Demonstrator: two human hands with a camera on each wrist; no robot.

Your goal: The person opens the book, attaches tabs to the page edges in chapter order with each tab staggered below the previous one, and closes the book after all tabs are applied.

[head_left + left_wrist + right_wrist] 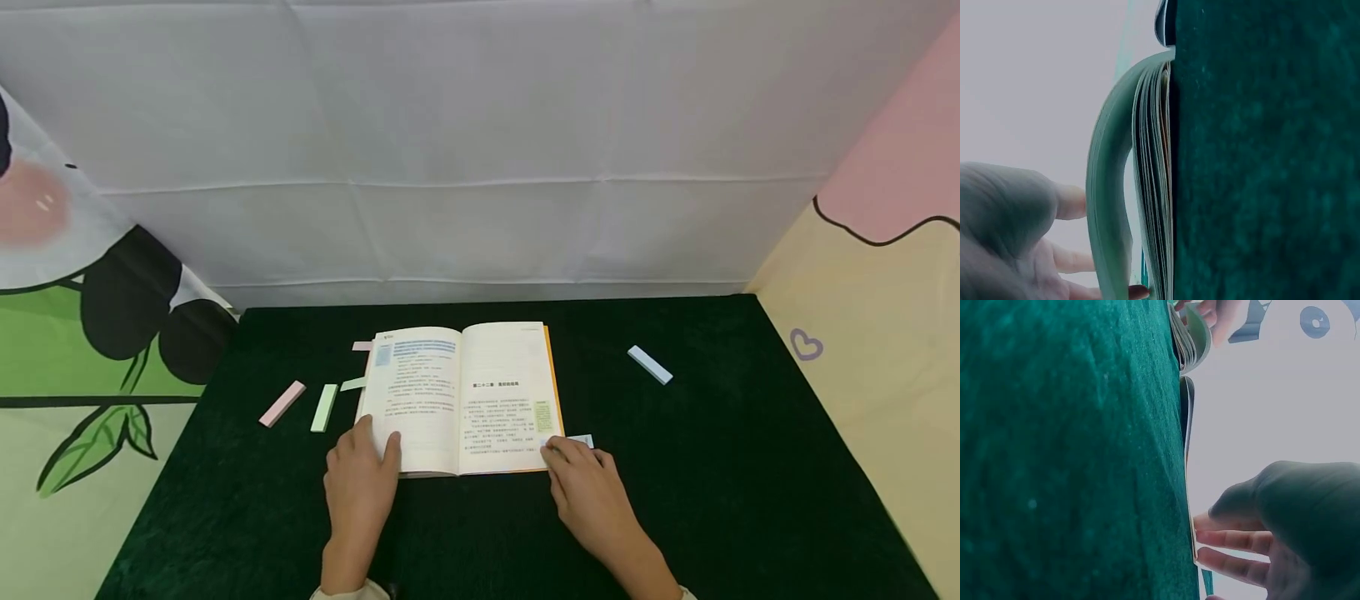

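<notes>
Pages of book (1147, 187) bulge under left hand (1010, 231) in wrist view only.

An open book (459, 396) lies in the middle of the counter (712, 500); the left hand (360, 479) rests on its near left corner, the right hand (588, 492) on its near right corner, touching a sticky tab (581, 441) at the page edge; two sticky-note pads (282, 403) (324, 407) lie side by side left of the book; a third pad (649, 365) lies well apart to the right.
</notes>
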